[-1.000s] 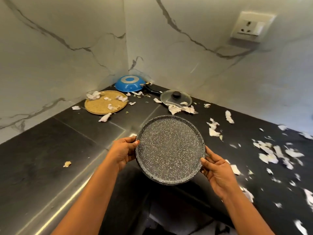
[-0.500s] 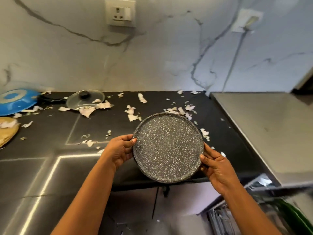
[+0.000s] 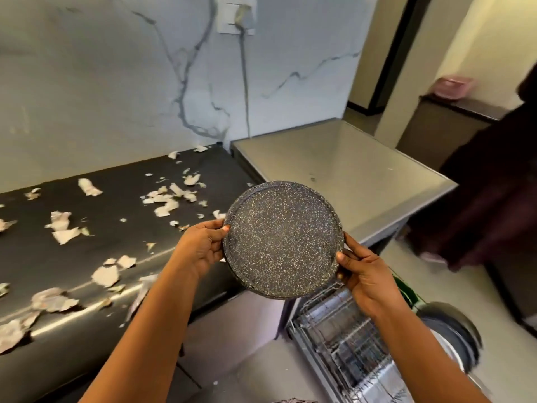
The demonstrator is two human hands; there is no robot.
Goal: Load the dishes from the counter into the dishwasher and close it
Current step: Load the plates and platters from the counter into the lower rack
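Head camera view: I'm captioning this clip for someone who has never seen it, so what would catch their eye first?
Most striking is the round speckled dark plate at centre, gripped at its rim by the left hand and the right hand. Below it to the right, the wire dishwasher rack stands pulled out. To the left, torn paper scraps litter the black counter.

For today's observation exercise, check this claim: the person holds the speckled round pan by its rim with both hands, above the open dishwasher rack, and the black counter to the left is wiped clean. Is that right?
Not quite. The head view shows the black counter littered with torn paper scraps, not clean. The rest stands: the left hand and right hand hold the speckled pan by its rim, above the open dishwasher rack.
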